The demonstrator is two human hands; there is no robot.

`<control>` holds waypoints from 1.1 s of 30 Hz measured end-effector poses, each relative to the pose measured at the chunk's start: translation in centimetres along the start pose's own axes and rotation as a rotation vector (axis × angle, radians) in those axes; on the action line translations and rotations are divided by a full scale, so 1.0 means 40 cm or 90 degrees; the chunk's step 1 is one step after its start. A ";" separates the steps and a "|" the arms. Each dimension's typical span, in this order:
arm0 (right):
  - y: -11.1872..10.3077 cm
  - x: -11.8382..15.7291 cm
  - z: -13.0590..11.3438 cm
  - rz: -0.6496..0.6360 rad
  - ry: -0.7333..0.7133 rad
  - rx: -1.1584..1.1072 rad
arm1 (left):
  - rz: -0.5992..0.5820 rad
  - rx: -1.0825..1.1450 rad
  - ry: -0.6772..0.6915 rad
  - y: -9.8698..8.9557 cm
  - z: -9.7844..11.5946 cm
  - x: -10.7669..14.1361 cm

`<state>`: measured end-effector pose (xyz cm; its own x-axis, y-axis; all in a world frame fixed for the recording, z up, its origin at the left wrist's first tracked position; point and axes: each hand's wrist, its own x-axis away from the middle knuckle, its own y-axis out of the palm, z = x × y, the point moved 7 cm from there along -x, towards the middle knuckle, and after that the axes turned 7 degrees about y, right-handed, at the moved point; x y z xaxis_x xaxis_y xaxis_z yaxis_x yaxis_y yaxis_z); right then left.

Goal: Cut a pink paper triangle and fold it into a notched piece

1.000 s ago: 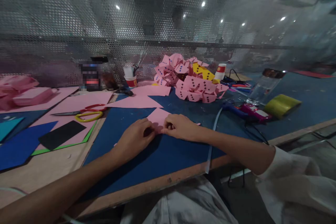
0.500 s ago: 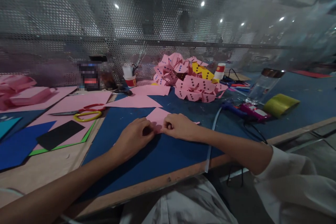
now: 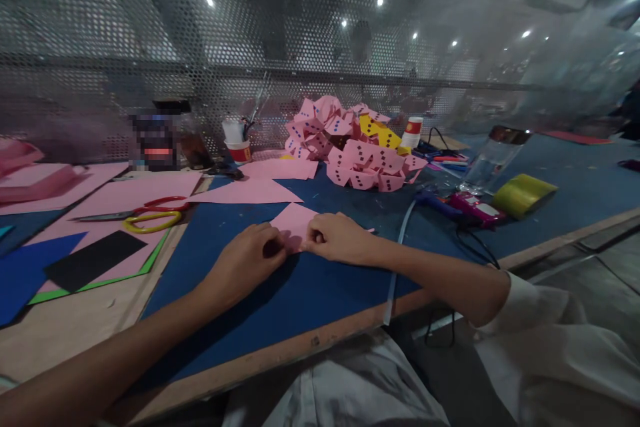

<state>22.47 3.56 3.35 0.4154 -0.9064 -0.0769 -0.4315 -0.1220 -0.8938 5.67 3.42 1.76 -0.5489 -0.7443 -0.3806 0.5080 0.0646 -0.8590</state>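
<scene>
A small sheet of pink paper lies on the blue table top, one corner pointing away from me. My left hand pinches its near left edge, fingers curled. Close beside it, my right hand grips the near right edge with thumb and fingers together. Both hands cover parts of the paper, so its near edge is partly hidden. Just beyond lies a larger pink paper piece with a pointed end.
Scissors lie left, by black card and blue paper. Folded pink paper shapes with dark dots are heaped behind. Rightward are a glue gun, a yellow tape roll and a clear bottle. A perforated metal screen stands behind.
The view has shifted slightly, so everything sits a little further left. Both hands keep their hold on the pink paper, with barely any movement.
</scene>
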 end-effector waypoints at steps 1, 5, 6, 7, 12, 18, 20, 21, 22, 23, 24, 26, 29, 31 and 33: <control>-0.002 0.001 0.000 -0.002 0.003 -0.001 | -0.003 -0.001 -0.002 0.002 -0.003 0.000; -0.010 0.007 0.001 -0.006 0.008 0.005 | -0.013 -0.002 0.002 0.008 -0.012 0.001; -0.011 0.009 0.002 -0.009 0.011 0.009 | -0.017 -0.001 0.004 0.010 -0.012 0.001; -0.012 0.010 0.002 -0.013 0.014 0.011 | -0.020 0.000 0.005 0.011 -0.013 0.001; -0.019 0.014 0.005 -0.031 0.024 0.009 | -0.022 -0.009 -0.006 0.007 -0.010 0.000; -0.026 0.018 0.017 -0.049 0.028 0.002 | -0.012 0.002 -0.003 -0.001 0.003 -0.002; -0.027 0.018 0.022 -0.047 0.023 -0.001 | -0.010 0.000 -0.001 -0.001 0.003 -0.002; -0.027 0.018 0.024 -0.046 0.019 0.000 | -0.011 0.000 -0.001 0.000 0.002 -0.002; -0.026 0.018 0.026 -0.045 0.015 0.003 | -0.012 0.000 -0.002 0.000 0.000 -0.002; -0.025 0.018 0.028 -0.044 0.012 0.006 | -0.014 0.000 -0.003 0.001 -0.001 -0.001; -0.025 0.018 0.031 -0.043 0.011 0.010 | -0.016 0.000 -0.006 0.002 -0.003 -0.001; -0.025 0.018 0.037 -0.040 0.017 0.013 | -0.023 0.000 -0.009 0.003 -0.003 -0.001; -0.028 0.019 0.042 -0.035 0.026 0.016 | -0.026 0.002 -0.010 0.003 0.000 -0.001; -0.029 0.020 0.043 -0.032 0.030 0.020 | -0.025 0.004 -0.010 0.002 0.001 -0.001; -0.030 0.020 0.042 -0.031 0.035 0.024 | -0.023 0.005 -0.008 0.002 0.002 -0.001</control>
<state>24.67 3.67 3.61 0.3902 -0.9207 -0.0102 -0.3809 -0.1514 -0.9121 5.79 3.39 1.75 -0.5581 -0.7547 -0.3450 0.4938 0.0321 -0.8690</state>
